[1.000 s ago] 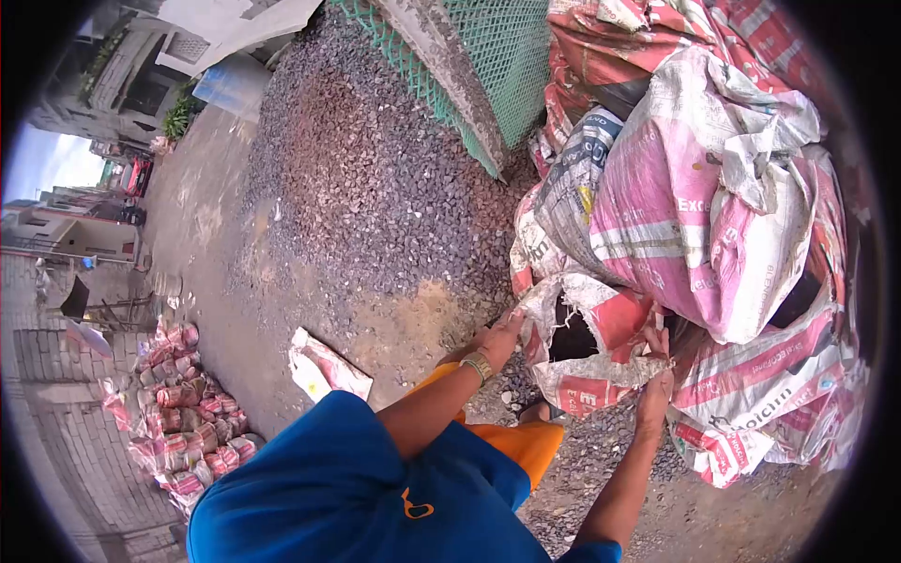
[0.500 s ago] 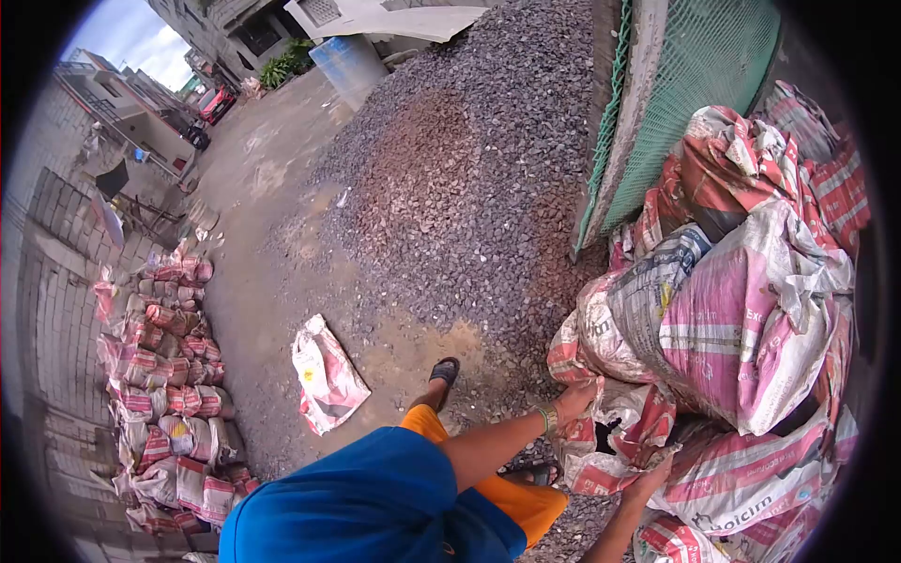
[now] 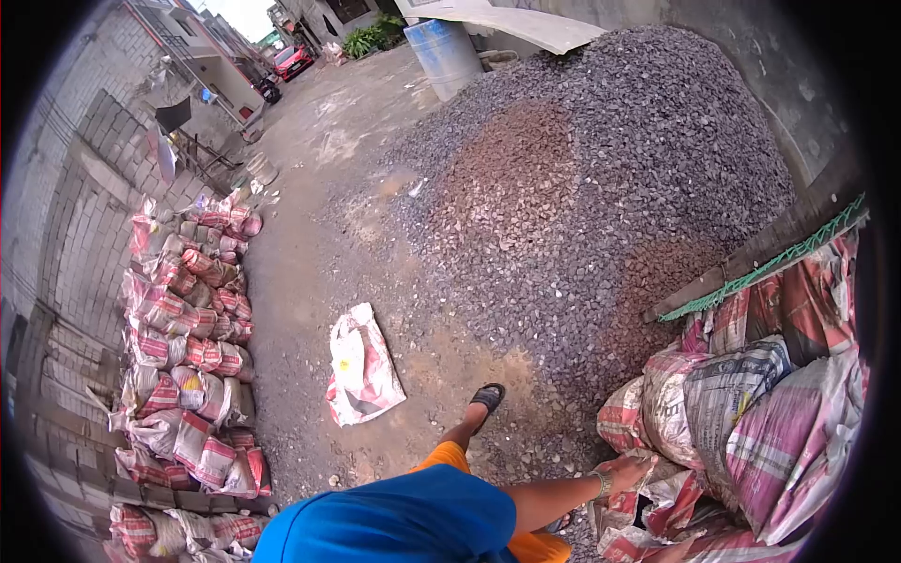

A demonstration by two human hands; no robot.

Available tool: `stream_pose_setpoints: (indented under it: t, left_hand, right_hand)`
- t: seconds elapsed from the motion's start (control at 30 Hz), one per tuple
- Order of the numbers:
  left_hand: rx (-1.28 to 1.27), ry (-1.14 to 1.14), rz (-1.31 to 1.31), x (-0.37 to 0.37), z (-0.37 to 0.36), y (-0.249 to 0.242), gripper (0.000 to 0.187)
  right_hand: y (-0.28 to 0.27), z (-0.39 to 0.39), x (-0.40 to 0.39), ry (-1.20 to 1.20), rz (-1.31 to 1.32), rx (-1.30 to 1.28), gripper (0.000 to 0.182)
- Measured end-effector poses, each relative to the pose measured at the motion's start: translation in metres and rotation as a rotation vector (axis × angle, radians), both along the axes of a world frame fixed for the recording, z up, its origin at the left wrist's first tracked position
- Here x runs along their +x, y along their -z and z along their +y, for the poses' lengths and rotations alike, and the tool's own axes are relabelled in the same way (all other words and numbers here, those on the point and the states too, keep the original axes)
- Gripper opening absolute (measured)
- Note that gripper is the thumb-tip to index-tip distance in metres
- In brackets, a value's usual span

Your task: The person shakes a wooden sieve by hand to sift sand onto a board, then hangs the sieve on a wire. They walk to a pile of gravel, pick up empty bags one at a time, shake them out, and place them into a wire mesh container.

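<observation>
My left hand (image 3: 624,474), with a band on its wrist (image 3: 603,484), reaches over a crumpled red-and-white sack (image 3: 669,494) at the lower right. Its fingers are stretched out along the top of that sack, and a dark gap shows in the sack just below them. My right hand is out of view. Beside the left hand stands a filled white-and-red sack (image 3: 668,413). Farther right are a grey printed sack (image 3: 737,385) and a large pink-and-white sack (image 3: 788,436).
A flattened sack (image 3: 364,366) lies on the dirt ground. Several filled sacks (image 3: 192,352) are stacked along the block wall (image 3: 80,225) at left. A gravel heap (image 3: 648,141) rises ahead, with a blue drum (image 3: 441,56) behind it. Green netting (image 3: 751,277) edges the right-hand sacks.
The view has swung right and up, so things sit lower or farther right. My left hand's fingers have stretched out over the sack. My right hand has left the view.
</observation>
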State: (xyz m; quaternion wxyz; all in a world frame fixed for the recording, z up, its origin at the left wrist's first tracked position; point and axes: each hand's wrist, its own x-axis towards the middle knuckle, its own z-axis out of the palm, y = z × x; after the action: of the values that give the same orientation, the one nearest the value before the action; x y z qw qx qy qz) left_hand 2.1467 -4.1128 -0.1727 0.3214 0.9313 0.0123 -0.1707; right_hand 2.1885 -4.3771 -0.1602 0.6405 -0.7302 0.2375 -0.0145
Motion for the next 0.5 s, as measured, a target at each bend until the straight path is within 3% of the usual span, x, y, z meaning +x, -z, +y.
stream_pose_setpoints:
  t: [0.1, 0.13, 0.2, 0.27, 0.3, 0.33, 0.37, 0.4, 0.43, 0.5]
  left_hand:
    - [-0.358, -0.308, -0.183, 0.008, -0.033, 0.11, 0.062]
    - [-0.358, -0.306, -0.185, 0.007, -0.035, 0.109, 0.062]
    - [0.078, -0.254, -0.737, -0.007, -0.03, 0.086, 0.059]
    - [-0.015, -0.22, -0.35, -0.013, -0.025, 0.049, 0.049]
    - [-0.469, -0.323, -0.083, -0.013, -0.01, 0.001, 0.045]
    - [-0.221, -0.295, -0.259, -0.014, -0.024, 0.05, 0.038]
    - [-0.276, -0.376, -0.191, -0.011, -0.026, 0.055, 0.034]
    - [-0.514, -0.48, -0.082, -0.01, -0.023, 0.054, 0.034]
    - [-0.595, -0.525, -0.086, -0.012, -0.025, 0.05, 0.038]
    - [-0.664, -0.59, -0.126, -0.02, -0.031, 0.051, 0.047]
  right_hand:
    - [-0.004, 0.003, -0.002, 0.013, 0.018, 0.07, 0.055]
    - [-0.004, 0.005, -0.002, 0.019, 0.02, 0.099, 0.055]
    - [-0.006, 0.009, -0.007, 0.028, 0.029, 0.165, 0.056]
    - [0.024, -0.018, -0.009, -0.067, 0.049, 0.162, 0.057]
    - [0.012, -0.016, -0.008, -0.093, 0.034, 0.078, 0.054]
    - [0.013, -0.016, -0.007, -0.097, 0.008, 0.08, 0.054]
    - [-0.007, -0.001, -0.016, -0.093, -0.019, 0.162, 0.049]
    - [-0.001, -0.01, -0.016, -0.24, -0.021, 0.343, 0.045]
    - [0.013, -0.022, -0.015, -0.355, -0.096, 0.345, 0.041]
    - [-0.022, 0.011, -0.017, -0.105, -0.003, 0.411, 0.031]
